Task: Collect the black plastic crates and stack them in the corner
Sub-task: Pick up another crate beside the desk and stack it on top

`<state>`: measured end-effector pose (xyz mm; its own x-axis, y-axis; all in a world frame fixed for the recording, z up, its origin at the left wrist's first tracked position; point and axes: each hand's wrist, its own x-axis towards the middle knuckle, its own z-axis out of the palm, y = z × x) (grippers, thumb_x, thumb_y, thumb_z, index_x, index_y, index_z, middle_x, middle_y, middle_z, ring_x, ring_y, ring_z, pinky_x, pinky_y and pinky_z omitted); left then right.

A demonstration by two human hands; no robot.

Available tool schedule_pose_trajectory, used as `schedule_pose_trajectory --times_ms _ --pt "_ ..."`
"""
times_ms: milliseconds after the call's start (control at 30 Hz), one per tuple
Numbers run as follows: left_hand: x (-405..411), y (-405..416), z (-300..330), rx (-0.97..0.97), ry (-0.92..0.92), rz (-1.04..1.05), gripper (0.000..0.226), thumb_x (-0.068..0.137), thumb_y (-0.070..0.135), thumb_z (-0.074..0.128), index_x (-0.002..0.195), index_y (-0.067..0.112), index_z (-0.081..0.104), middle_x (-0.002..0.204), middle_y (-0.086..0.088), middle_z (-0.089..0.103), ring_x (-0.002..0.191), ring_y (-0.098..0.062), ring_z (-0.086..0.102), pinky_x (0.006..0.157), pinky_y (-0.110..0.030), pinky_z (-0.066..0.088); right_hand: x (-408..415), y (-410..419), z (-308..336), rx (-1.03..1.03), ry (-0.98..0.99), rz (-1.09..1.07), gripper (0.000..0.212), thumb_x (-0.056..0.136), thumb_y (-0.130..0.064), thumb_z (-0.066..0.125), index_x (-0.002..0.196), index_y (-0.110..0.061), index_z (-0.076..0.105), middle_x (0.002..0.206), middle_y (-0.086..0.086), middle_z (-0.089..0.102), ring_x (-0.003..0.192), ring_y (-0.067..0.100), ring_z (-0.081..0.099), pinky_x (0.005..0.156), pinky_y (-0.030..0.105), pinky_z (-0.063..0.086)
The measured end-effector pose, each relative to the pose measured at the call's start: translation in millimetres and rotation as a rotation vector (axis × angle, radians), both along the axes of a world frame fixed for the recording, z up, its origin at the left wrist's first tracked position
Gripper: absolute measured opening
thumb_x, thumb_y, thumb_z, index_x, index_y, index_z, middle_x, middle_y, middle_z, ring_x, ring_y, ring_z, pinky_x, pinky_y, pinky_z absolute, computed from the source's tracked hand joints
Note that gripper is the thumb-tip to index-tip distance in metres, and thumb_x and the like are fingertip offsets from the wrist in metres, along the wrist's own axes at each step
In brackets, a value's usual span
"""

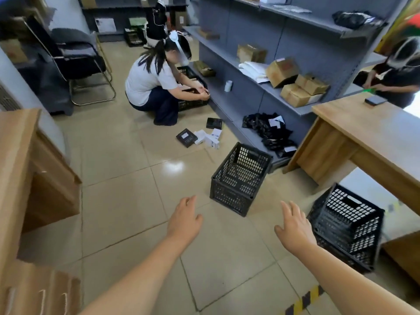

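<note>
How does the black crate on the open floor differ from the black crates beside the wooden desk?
The floor crate stands alone and empty; the desk crates are several nested together. The floor crate sits in front of both hands, the desk crates next to the right hand. Both are black, perforated plastic, and untouched.

Black perforated crates [241, 178], beige glossy floor tiles [127, 194], grey shelving [250, 92], tan wooden desk [372, 133], yellow-black striped floor tape [304, 300].

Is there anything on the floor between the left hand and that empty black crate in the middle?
No. In the head view, only bare tiled floor lies between the left hand and the empty crate.
</note>
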<state>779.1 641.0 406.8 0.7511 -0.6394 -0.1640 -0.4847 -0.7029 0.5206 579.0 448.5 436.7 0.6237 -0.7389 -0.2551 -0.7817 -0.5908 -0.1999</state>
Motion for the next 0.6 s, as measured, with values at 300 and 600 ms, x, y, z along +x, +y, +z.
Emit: schedule_pose_trajectory --times_ms 300,600 --pt "31 -114 -23 0.058 0.047 -0.096 0.057 0.089 0.019 0.045 0.145 0.020 0.033 0.141 -0.004 0.039 0.128 -0.020 0.041 0.100 -0.031 0.039 13 -106 -21 0.052 0.028 -0.089 0.072 0.089 -0.029 0.051 0.150 -0.018 0.013 0.157 0.008 0.013 0.143 0.028 0.015 0.115 0.041 0.021" --pt "32 -266 -45 0.082 0.154 0.088 0.058 0.089 0.019 0.048 0.145 0.022 0.034 0.141 -0.003 0.039 0.127 -0.019 0.042 0.099 -0.029 0.038 22 -286 -28 0.062 0.068 -0.013 0.069 0.090 -0.029 0.051 0.148 -0.018 0.016 0.155 0.007 0.019 0.141 0.028 0.021 0.114 0.039 0.024"
